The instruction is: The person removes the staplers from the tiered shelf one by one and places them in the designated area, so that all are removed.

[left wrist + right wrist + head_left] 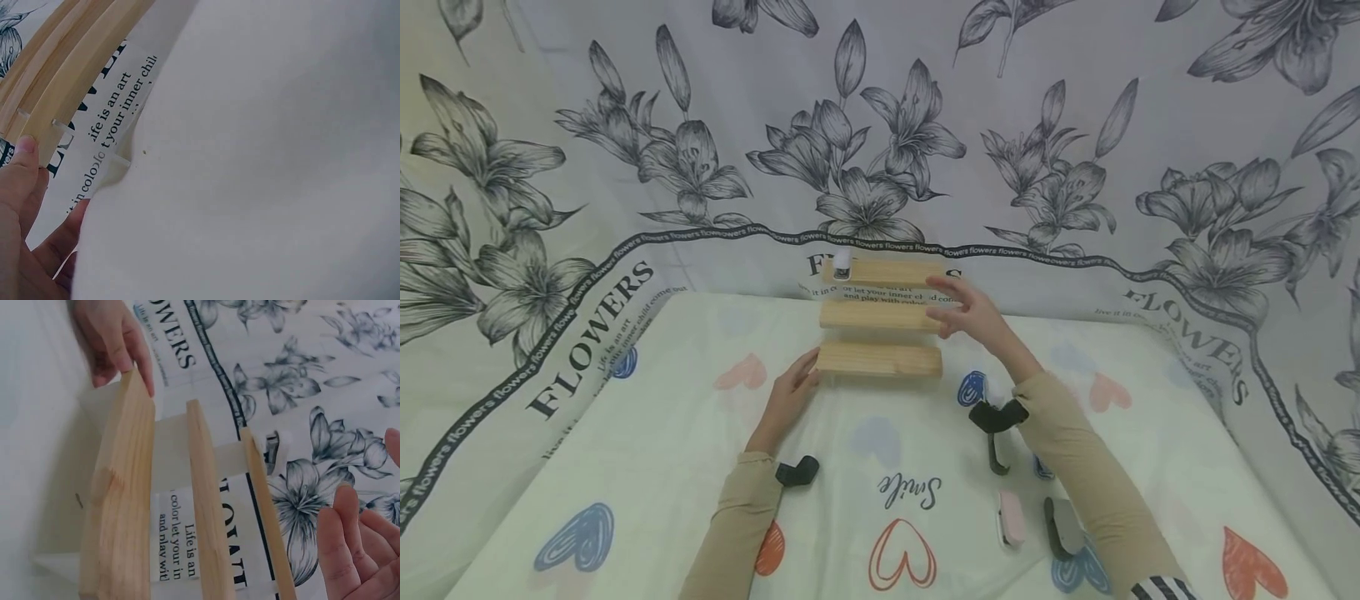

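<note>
A three-tier display rack of pale wooden boards (880, 360) on clear supports stands at the back of the bed-like surface. My left hand (790, 398) pinches the left end of its lowest, nearest board; in the left wrist view the thumb (26, 145) lies against that board's end. By the right ends of the upper boards my right hand (966, 312) is held with fingers spread and nothing in them. The right wrist view shows those fingers (340, 550) apart from the top board (265, 506). A small white object with a dark lower part (842, 265) sits on the top board's left end.
Right of the middle lie a pink stapler-like object (1012, 518), a grey one (1064, 528) and a dark curved piece (997, 455), close to my right sleeve (1090, 467). A flower-printed curtain (865, 125) hangs behind the rack.
</note>
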`<state>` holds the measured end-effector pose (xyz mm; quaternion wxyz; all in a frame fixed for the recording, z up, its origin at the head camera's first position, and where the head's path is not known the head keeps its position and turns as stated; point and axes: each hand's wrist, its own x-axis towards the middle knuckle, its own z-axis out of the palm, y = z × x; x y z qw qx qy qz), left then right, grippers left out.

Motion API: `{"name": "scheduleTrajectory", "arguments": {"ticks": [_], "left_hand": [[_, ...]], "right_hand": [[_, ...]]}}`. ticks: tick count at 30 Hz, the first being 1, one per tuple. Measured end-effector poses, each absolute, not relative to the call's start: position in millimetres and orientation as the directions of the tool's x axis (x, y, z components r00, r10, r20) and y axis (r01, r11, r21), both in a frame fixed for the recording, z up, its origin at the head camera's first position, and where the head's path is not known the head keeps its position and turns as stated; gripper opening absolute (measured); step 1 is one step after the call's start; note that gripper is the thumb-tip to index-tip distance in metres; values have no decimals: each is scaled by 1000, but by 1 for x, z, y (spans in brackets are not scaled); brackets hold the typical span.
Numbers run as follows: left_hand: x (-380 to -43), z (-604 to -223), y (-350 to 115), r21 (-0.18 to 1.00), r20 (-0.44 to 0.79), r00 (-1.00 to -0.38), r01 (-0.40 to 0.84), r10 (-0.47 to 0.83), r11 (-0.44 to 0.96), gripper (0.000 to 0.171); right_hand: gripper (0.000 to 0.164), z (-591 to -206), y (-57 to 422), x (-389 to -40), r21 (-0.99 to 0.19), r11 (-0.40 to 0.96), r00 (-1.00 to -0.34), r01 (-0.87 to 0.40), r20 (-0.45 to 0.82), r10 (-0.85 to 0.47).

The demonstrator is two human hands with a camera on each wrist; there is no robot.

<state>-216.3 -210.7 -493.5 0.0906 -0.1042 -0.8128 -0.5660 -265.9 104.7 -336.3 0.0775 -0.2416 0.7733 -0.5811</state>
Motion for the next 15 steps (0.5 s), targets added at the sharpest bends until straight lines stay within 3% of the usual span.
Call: {"name": "scheduleTrajectory", "arguments": {"ticks": [8,15], "left_hand": [[-222,-494,-211,894,290,-954,299,77,333,50],[-218,-494,-210,908,258,-964,265,63,325,48]], "right_hand": [[60,-332,65,-301,-952,148,-885,-267,182,-428],[57,-332,29,-310,-976,28,-895,-218,188,-405]]}}
